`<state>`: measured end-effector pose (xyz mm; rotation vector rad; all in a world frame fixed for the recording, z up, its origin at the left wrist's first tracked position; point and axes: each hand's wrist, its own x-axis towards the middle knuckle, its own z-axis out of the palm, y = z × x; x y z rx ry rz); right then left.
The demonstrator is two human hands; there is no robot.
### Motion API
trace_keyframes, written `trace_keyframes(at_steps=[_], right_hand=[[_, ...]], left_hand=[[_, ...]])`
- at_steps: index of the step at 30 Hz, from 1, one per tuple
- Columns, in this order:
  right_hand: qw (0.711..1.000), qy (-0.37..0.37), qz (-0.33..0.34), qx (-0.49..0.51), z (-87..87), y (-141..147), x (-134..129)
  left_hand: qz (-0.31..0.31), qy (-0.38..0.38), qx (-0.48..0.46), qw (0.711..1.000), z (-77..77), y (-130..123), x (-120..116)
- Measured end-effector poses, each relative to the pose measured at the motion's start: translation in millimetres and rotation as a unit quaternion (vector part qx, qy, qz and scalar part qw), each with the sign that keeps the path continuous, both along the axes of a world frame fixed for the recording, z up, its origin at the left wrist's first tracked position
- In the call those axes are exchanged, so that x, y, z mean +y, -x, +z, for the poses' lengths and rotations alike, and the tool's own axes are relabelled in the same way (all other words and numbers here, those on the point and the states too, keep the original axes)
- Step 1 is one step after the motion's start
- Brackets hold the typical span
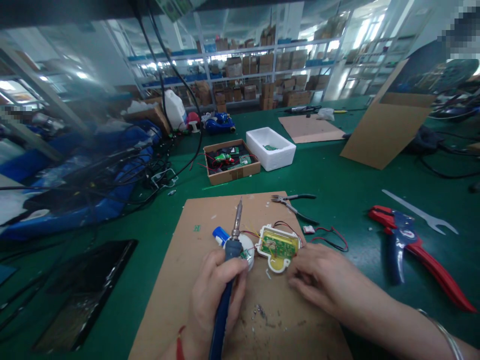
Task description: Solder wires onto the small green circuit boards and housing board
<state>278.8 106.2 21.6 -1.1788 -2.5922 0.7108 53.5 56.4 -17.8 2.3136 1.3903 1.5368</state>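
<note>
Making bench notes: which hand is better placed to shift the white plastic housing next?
Right, most likely. The right hand has its fingers at the edge of the white plastic housing and holds no tool, while the left hand is wrapped around the blue-handled soldering iron.

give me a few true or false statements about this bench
1. The left hand grips a soldering iron. True.
2. The right hand holds the pliers. False: its fingers touch a white housing, and the pliers lie apart from the hand.
3. The red-handled tool lies on the cardboard sheet. False: it lies on the green mat, to the right of the sheet.
4. A foam box stands beside a cardboard tray. True.
</note>
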Motion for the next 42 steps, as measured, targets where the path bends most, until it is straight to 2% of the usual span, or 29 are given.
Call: trace_keyframes(at_steps=[3, 7, 15, 19, 21, 25, 27, 31, 33, 37, 42], right_hand=[[1.000, -0.014, -0.017, -0.020, -8.3, -7, -2], [0.998, -0.041, -0.044, -0.033, -10.5, -14, 5], [0.998, -0.060, -0.001, -0.009, -21.3, -18, 10], [1.000, -0.024, 0.014, 0.011, -20.6, -22, -1], [1.000, 0.011, 0.025, 0.003, -17.7, -24, -9], [0.991, 0.104, 0.088, -0.009, -9.3, -28, -21], [0.989, 0.122, 0.086, -0.004, -6.1, -31, -21], [0.998, 0.043, -0.035, 0.015, -6.5, -40, -9], [0.997, 0.002, -0.064, 0.039, -10.0, -42, -1], [0.998, -0.033, -0.032, 0.050, -20.9, -35, 8], [0.995, -0.082, -0.029, 0.038, -35.1, -19, 8]], left_hand=[[0.001, -0.006, 0.003, 1.000, 0.3, 0, 1], [0.003, -0.008, -0.001, 1.000, 2.3, -1, 2], [0.019, -0.002, 0.001, 1.000, 0.5, -2, 2], [0.016, 0.000, 0.008, 1.000, 0.1, 0, 1], [0.018, 0.003, 0.010, 1.000, 0.7, 0, 0], [0.020, 0.013, 0.009, 1.000, 1.4, 0, 0], [0.018, 0.015, 0.007, 1.000, 1.4, 0, 0], [0.016, 0.014, -0.002, 1.000, 1.3, -1, 0], [0.015, 0.010, -0.008, 1.000, 1.6, -1, 0], [0.006, 0.003, -0.027, 1.000, 3.7, -2, -1], [0.022, -0.018, -0.078, 0.997, 7.4, 3, -4]])
